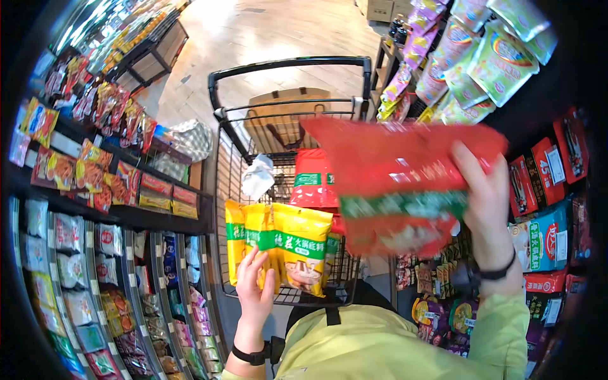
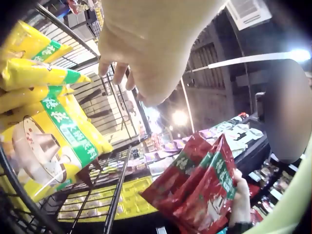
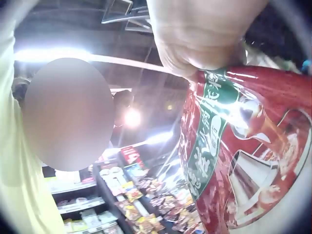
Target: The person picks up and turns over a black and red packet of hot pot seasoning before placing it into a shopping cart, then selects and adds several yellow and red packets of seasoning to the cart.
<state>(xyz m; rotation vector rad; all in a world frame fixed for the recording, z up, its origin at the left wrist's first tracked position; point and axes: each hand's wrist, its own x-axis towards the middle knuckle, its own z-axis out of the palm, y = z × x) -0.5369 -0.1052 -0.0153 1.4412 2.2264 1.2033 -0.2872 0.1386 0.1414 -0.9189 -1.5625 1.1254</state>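
Red packets with a green band (image 1: pixel 399 183) hang from my right hand (image 1: pixel 484 190), which grips them by the edge above the cart's right side; in the left wrist view two red packets (image 2: pixel 195 187) show side by side. My left hand (image 1: pixel 255 285) is beside yellow packets (image 1: pixel 294 247) standing at the cart's near end, its fingers loosely extended; whether it touches them I cannot tell. Another red packet (image 1: pixel 310 180) lies in the black wire cart (image 1: pixel 288 61), partly hidden behind the held ones. The right wrist view shows the right hand (image 3: pixel 204 34) over a red packet (image 3: pixel 243 146).
A crumpled white item (image 1: pixel 258 177) lies in the cart near a cardboard box (image 1: pixel 278 126). Shelves of packaged goods (image 1: pixel 114 253) run along the left. Hanging bags (image 1: pixel 500 63) and more red packets (image 1: pixel 544 171) line the right. Wooden floor (image 1: pixel 266 31) extends past the cart.
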